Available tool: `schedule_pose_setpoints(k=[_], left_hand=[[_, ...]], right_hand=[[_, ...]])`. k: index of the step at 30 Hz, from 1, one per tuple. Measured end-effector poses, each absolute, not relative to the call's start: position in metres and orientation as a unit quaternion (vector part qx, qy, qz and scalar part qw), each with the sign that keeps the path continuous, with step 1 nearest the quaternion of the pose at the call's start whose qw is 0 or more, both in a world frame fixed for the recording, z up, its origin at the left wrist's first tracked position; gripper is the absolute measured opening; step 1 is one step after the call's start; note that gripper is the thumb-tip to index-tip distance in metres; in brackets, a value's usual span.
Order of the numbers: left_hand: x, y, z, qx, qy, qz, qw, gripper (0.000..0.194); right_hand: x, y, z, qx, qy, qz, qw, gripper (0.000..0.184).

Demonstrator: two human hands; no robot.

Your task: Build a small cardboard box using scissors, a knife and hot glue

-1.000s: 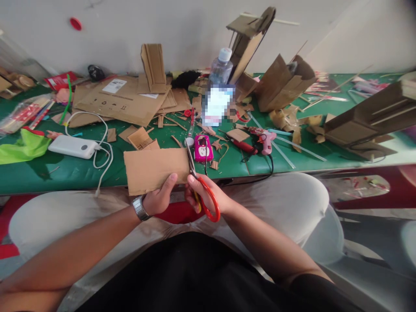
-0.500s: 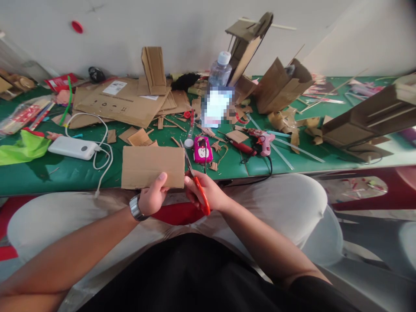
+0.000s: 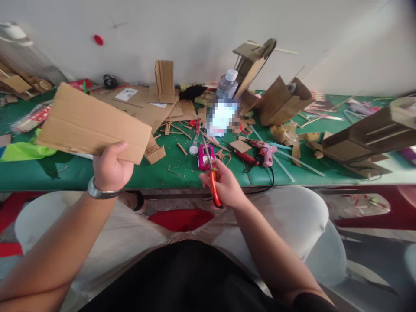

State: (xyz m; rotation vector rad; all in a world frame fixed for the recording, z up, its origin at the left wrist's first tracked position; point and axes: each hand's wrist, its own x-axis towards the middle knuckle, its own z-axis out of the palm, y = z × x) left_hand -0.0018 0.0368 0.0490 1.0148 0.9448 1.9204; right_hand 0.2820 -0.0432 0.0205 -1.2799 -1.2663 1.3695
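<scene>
My left hand (image 3: 110,168) grips the lower edge of a flat brown cardboard sheet (image 3: 91,123) and holds it up and to the left, above the green table (image 3: 58,173). A metal watch sits on that wrist. My right hand (image 3: 224,185) is closed round the handles of orange-handled scissors (image 3: 211,175), whose blades point away from me, over the table's front edge. The blades look closed. A pink gadget (image 3: 204,157) lies just beyond the scissor tips.
The table is strewn with cardboard scraps, folded cardboard pieces (image 3: 279,102), a flattened box (image 3: 143,106), a water bottle (image 3: 227,86), a pink glue gun (image 3: 264,151), glue sticks and a long cardboard structure (image 3: 367,130) at the right. Something lime-green (image 3: 19,151) lies at the left.
My left hand has swung the cardboard sheet up and to the left, away from the scissors. My right hand moved slightly right and forward with the scissors. The camera tilted.
</scene>
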Motion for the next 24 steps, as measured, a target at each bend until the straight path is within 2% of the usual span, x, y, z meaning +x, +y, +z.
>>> schedule_pose_setpoints(k=[3, 6, 11, 19, 21, 24], left_hand=[[-0.012, 0.046, 0.057, 0.384, 0.361, 0.765, 0.371, 0.039], [-0.022, 0.051, 0.064, 0.378, 0.37, 0.758, 0.382, 0.044], [-0.032, 0.054, 0.068, 0.378, 0.39, 0.734, 0.407, 0.053], [-0.038, 0.057, 0.062, 0.431, 0.377, 0.729, 0.375, 0.049], [-0.04, 0.057, 0.062, 0.441, 0.377, 0.72, 0.381, 0.05], [-0.044, 0.058, 0.061, 0.453, 0.381, 0.712, 0.377, 0.051]], right_hand=[[0.323, -0.031, 0.031, -0.632, -0.58, 0.344, 0.382, 0.046], [0.367, -0.02, 0.037, -0.752, -0.611, 0.15, 0.197, 0.043], [0.393, -0.009, 0.026, -0.778, -0.609, 0.122, 0.092, 0.043], [0.378, 0.03, 0.024, -0.778, -0.623, 0.084, -0.01, 0.066], [0.377, 0.036, 0.032, -0.771, -0.632, 0.073, -0.024, 0.064], [0.381, 0.029, 0.05, -0.764, -0.642, 0.05, -0.03, 0.047]])
